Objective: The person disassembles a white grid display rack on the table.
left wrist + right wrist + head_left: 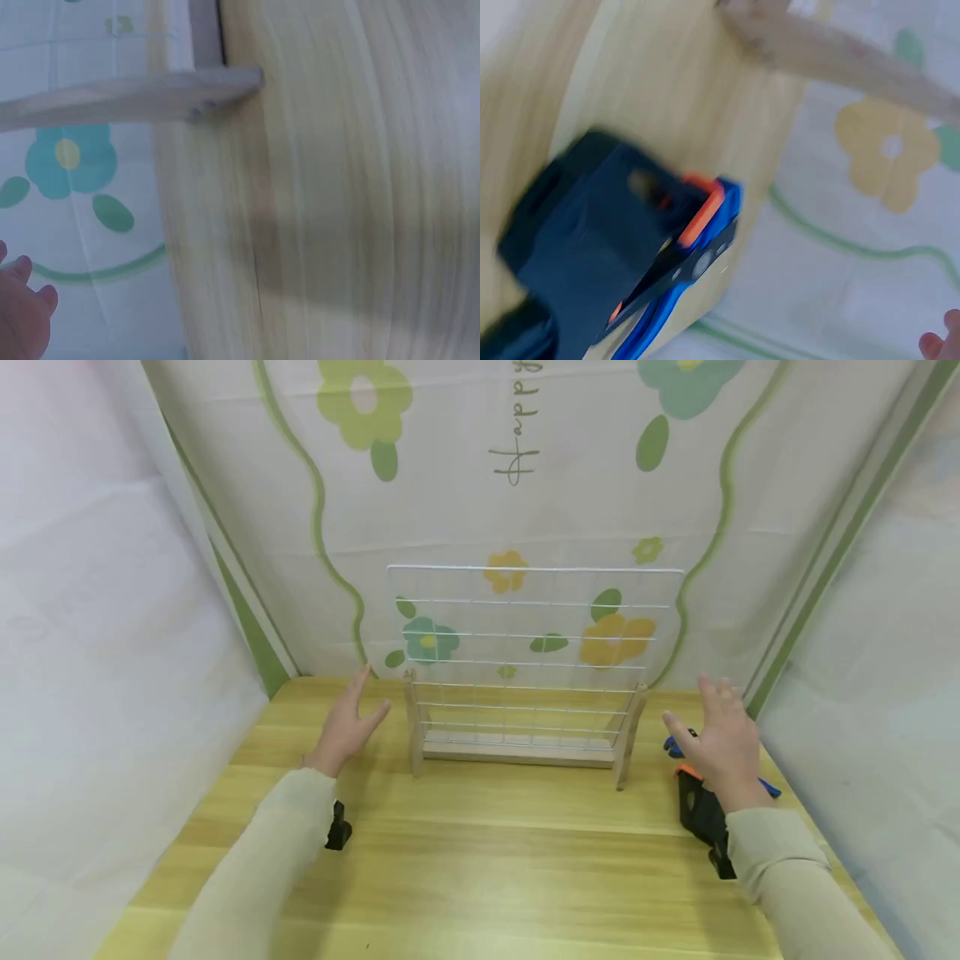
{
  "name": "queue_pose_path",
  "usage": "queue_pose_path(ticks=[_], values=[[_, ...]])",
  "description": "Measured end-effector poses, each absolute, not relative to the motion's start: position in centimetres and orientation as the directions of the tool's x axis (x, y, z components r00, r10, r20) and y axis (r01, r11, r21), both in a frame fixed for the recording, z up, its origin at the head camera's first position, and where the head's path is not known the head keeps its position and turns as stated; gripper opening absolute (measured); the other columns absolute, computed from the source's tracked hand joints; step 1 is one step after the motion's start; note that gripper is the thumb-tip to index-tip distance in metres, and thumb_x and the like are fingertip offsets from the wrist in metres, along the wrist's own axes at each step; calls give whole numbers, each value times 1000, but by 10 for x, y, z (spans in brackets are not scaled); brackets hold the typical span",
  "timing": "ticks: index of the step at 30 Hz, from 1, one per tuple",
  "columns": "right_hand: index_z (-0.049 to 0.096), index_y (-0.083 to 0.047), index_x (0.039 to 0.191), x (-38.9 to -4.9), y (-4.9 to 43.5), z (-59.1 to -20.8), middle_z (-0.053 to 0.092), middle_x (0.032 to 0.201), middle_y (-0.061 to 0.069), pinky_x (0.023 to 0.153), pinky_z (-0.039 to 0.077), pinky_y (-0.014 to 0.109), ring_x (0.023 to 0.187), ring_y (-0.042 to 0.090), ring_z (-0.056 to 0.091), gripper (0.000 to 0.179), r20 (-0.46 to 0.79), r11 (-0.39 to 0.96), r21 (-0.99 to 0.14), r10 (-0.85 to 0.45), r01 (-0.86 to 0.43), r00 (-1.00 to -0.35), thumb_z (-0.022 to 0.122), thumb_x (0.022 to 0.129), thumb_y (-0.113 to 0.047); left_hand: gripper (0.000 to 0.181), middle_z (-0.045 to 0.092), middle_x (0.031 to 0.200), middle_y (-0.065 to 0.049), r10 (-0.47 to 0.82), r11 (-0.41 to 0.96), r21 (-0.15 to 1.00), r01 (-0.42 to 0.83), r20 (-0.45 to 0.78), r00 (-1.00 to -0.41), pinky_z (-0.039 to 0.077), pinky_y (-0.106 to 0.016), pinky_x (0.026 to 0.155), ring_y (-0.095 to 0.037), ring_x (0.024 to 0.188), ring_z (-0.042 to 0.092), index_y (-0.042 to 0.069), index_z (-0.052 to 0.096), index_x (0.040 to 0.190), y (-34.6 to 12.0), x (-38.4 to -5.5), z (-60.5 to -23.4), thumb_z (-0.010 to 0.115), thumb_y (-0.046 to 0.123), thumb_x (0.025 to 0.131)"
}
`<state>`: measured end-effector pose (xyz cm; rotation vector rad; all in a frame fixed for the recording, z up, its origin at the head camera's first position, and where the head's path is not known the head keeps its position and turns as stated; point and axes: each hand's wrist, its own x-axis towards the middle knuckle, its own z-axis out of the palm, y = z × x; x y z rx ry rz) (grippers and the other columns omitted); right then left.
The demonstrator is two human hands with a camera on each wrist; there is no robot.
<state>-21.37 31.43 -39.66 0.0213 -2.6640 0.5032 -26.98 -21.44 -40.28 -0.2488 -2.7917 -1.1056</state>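
A white wire grid stands upright in a wooden stand at the middle of the table. My left hand hovers left of the stand, thumb and fingers spread, holding nothing. In the left wrist view its fingertips show at the lower left, apart from the wooden leg. My right hand, also spread and holding nothing, is right of the stand. It partly covers a blue-handled tool with a dark riveted metal part. Beside that tool is a black object with an orange edge.
Under everything is a light wooden table. A white cloth with flowers hangs behind the grid, and pale cloth walls close in both sides. A small black piece shows beside the left sleeve.
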Motion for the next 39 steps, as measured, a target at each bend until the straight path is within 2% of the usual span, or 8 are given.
queue_pose_path(ticks=[3, 6, 10, 16, 23, 30, 34, 39], values=[[18, -12, 149, -212, 301, -396, 21, 150, 23, 98, 23, 69, 136, 45, 18, 76, 487, 902, -409, 87, -139, -869, 48, 90, -49, 72, 8, 156, -10, 78, 613, 771, 175, 161, -984, 18, -65, 106, -41, 138, 14, 34, 3, 149, -206, -269, -400, 49, 44, 94], [28, -8, 145, -210, 286, -396, 33, 145, 22, 100, 28, 63, 131, 44, 29, 73, 567, 874, -443, 100, -200, -818, 54, 87, -42, 70, 12, 155, -10, 65, 553, 816, 168, 159, -985, 23, -65, 104, -39, 138, 18, 37, 5, 148, -197, -270, -399, 50, 42, 94], [37, -4, 139, -206, 263, -396, 43, 137, 24, 96, 34, 62, 122, 46, 40, 69, 619, 845, -475, 122, -246, -776, 61, 83, -35, 69, 19, 153, -14, 73, 501, 836, 224, 217, -974, 24, -56, 109, -37, 137, 23, 29, 9, 149, -189, -273, -398, 52, 31, 95], [38, -3, 138, -199, 222, -397, 45, 135, 23, 91, 37, 64, 120, 44, 42, 65, 623, 769, -565, 161, -298, -766, 61, 83, -30, 69, 25, 149, -18, 72, 401, 873, 278, 273, -959, 25, -48, 111, -37, 135, 28, 13, 15, 149, -183, -276, -396, 56, 15, 93], [41, 0, 135, -204, 187, -404, 48, 131, 22, 92, 39, 62, 119, 42, 43, 64, 636, 685, -622, 161, -378, -754, 64, 81, -25, 67, 27, 149, -18, 72, 356, 892, 279, 271, -960, 26, -47, 111, -36, 135, 29, 13, 20, 148, -178, -280, -402, 57, 10, 92], [38, -2, 136, -215, 157, -407, 46, 133, 17, 100, 37, 56, 124, 35, 41, 63, 581, 613, -685, 135, -393, -803, 64, 84, -27, 64, 28, 149, -17, 88, 359, 887, 292, 279, -956, 26, -47, 111, -35, 135, 30, 10, 25, 146, -176, -286, -406, 57, 8, 92], [40, 1, 133, -228, 141, -414, 48, 129, 18, 99, 40, 52, 119, 34, 45, 62, 634, 590, -663, 115, -461, -765, 65, 82, -24, 63, 28, 150, -15, 83, 341, 885, 317, 308, -948, 27, -45, 111, -35, 135, 30, 6, 26, 145, -176, -290, -408, 57, 6, 91], [41, 4, 131, -242, 128, -423, 47, 126, 20, 98, 41, 51, 116, 35, 45, 61, 678, 579, -640, 116, -506, -726, 67, 81, -22, 62, 26, 149, -19, 70, 279, 902, 328, 322, -944, 25, -47, 111, -38, 135, 29, 1, 26, 144, -168, -277, -395, 56, 1, 90]])
